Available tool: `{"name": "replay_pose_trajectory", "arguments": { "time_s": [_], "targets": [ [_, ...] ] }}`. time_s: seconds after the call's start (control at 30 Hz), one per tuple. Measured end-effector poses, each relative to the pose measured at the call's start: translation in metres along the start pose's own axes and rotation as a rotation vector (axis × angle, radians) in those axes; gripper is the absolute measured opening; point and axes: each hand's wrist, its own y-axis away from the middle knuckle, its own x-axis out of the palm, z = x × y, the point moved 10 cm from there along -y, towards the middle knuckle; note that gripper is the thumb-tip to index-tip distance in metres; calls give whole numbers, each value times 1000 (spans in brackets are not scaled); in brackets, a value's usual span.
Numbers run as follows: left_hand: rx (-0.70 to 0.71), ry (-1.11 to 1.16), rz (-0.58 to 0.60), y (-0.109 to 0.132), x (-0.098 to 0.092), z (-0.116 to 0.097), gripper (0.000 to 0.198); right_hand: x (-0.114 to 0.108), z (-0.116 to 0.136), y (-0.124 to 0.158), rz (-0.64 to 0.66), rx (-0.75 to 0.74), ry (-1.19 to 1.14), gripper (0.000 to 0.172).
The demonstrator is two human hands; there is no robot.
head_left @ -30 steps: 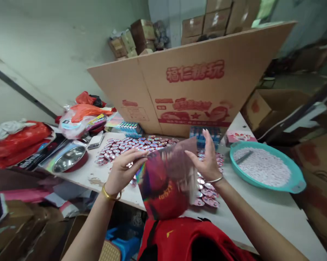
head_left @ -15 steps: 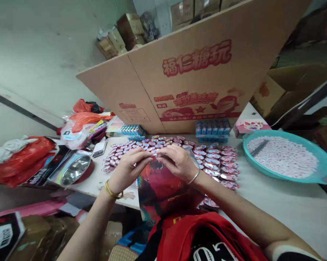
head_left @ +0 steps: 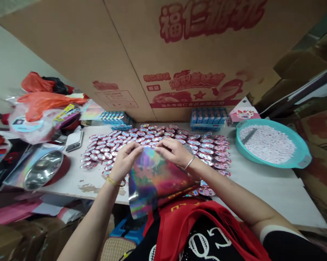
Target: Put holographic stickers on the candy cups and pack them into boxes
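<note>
A see-through holographic plastic bag (head_left: pixel 155 177) hangs in front of my chest, its surface shimmering in rainbow colours. My left hand (head_left: pixel 125 161) pinches its top edge near the left corner between thumb and fingers. Farther right along the same edge, my right hand (head_left: pixel 176 154) is closed in a pinch too. Just beyond and beneath both hands, many small shiny oval packs (head_left: pixel 207 146) in pink and silver stand in rows on the white table (head_left: pixel 264 188). The bag's lower part lies against my red apron (head_left: pixel 166 217).
A large cardboard panel (head_left: pixel 179 58) stands behind the packs, with blue boxed packs (head_left: pixel 209 117) at its foot. On the right is a turquoise basin (head_left: pixel 272 165) of small white pieces with a scoop-like tool. At left are a steel bowl (head_left: pixel 45 170), a scale (head_left: pixel 74 140) and red bags (head_left: pixel 47 101).
My view has tilted down and come closer to the table. Both hands stay pinched at the bag's top edge, slightly farther apart, and the bag's face now catches more light.
</note>
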Motion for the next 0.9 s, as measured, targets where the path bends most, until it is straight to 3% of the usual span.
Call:
{"name": "replay_pose_trajectory", "arguments": {
  "time_s": [0.1, 0.2, 0.3, 0.37, 0.4, 0.47, 0.53, 0.6, 0.67, 0.8, 0.9],
  "targets": [
    [-217, 163, -81, -10, -15, 44, 30, -5, -27, 0, 24, 73, 19, 20],
    [-400, 187, -115, -28, -30, 93, 34, -4, -59, 4, 107, 141, 109, 23],
    [-438, -80, -67, -54, -34, 125, 34, 8, -96, 11, 194, 212, 252, 30],
    [-283, -436, -70, -74, -26, 120, 34, 19, -118, 15, 234, 252, 315, 30],
    [-149, -596, -73, -83, -12, 110, 37, 25, -128, 15, 249, 267, 333, 29],
    [145, -757, -30, -92, 34, 87, 46, 34, -145, 14, 273, 280, 338, 29],
    [329, -729, 139, -95, 91, 80, 43, 34, -160, 12, 286, 280, 322, 30],
    [353, -644, 297, -101, 133, 87, 31, 25, -175, 12, 295, 285, 298, 31],
    [306, -543, 390, -113, 158, 100, 35, 11, -193, 17, 309, 293, 259, 29],
    [186, -390, 489, -140, 185, 130, 40, -10, -229, 35, 290, 342, 133, 25],
    [224, -403, 435, -153, 200, 139, 33, -23, -262, 52, 92, 497, 26, 28]
  ]
}}
